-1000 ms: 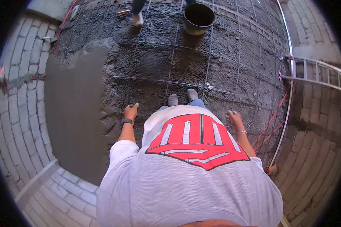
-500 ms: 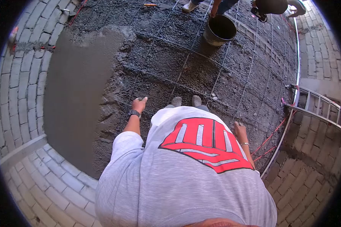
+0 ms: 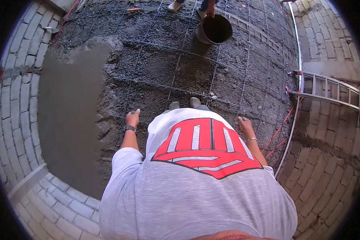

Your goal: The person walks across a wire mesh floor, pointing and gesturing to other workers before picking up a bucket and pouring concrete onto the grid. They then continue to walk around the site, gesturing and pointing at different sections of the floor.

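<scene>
My left hand [image 3: 133, 119], with a dark watch at the wrist, hangs at my left side above the wire mesh [image 3: 148, 83] and rough concrete. Its thumb sticks out and nothing shows in its loosely bent fingers. On the other side my right hand [image 3: 245, 125], a bracelet on its wrist, is held out over the mesh with fingers loose and nothing visible in them. Ahead of me a co-worker's hand [image 3: 210, 12] grips the rim of a dark bucket [image 3: 206, 37], tilted so that its dark inside shows.
Smooth wet concrete [image 3: 68, 108] covers the floor to my left, along a block wall [image 3: 12, 108]. A metal ladder [image 3: 328, 94] juts in at right beside a pale pipe [image 3: 298, 44] and red cords [image 3: 277, 136]. An orange-handled trowel [image 3: 135, 9] lies at the far edge.
The view has turned to the right, so the floor and bucket sit further left. A second dark container and another person at upper right have mostly left the view. Both my hands remain free.
</scene>
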Available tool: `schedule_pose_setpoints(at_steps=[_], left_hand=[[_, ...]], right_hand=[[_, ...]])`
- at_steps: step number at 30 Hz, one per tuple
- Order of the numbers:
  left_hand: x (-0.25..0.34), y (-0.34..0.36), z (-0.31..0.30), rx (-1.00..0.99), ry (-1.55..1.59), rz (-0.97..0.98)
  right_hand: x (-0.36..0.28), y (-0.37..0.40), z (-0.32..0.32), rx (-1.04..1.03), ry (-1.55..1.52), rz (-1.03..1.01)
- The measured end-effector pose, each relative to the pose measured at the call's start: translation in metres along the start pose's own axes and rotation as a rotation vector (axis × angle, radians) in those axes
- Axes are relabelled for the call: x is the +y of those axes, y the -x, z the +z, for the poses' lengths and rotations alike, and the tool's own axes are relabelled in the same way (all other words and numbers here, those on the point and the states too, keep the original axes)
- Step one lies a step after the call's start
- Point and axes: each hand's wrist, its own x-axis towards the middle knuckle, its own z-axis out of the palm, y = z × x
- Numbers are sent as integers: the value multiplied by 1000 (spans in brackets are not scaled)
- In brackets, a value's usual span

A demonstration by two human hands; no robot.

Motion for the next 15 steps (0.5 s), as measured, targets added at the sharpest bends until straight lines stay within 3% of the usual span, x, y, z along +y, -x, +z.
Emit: schedule_pose_setpoints(at_steps=[8, 10, 12, 13, 15], left_hand=[[37, 24, -7, 0, -44, -19], [13, 2, 5, 12, -55, -9], [5, -4, 2, 6, -77, 46], [-4, -10, 4, 42, -102, 80], [18, 8, -5, 63, -139, 80]], right_hand=[[-6, 5, -1, -29, -38, -8], [-15, 14, 0, -34, -114, 48], [-26, 22, 3, -38, -74, 6], [-11, 8, -3, -90, 49, -145], [-9, 0, 1, -115, 123, -194]])
